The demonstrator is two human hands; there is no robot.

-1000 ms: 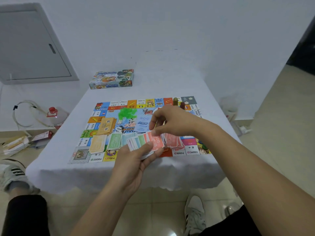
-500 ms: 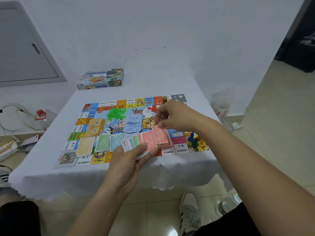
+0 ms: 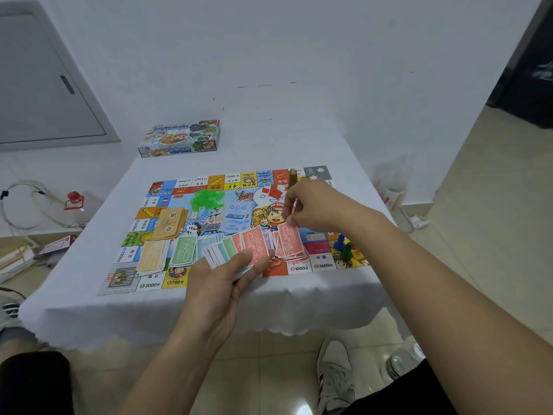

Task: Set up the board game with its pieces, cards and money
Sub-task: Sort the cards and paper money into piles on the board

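Observation:
The colourful game board (image 3: 167, 190) lies flat on the white-clothed table (image 3: 89, 310). My left hand (image 3: 221, 283) holds a fanned stack of play money (image 3: 236, 248), pink, green and red notes, over the board's near edge. My right hand (image 3: 311, 205) pinches a red note (image 3: 289, 235) above a pile of red notes (image 3: 294, 253) on the board. Sorted piles lie to the left: green notes (image 3: 183, 251), beige notes (image 3: 152, 256) and tan cards (image 3: 169, 224). Green houses (image 3: 208, 199), red pieces (image 3: 273, 191), a die (image 3: 238, 192) and pawns (image 3: 344, 248) sit on the board.
The game box (image 3: 179, 139) stands at the table's far left edge by the wall. A water jug with a red cap (image 3: 74, 200) and papers lie on the floor to the left. My shoes (image 3: 335, 375) are on the tiled floor under the table's near edge.
My right hand has drawn one red note off the fan in my left hand and carried it right, over the red pile. The view has shifted a little.

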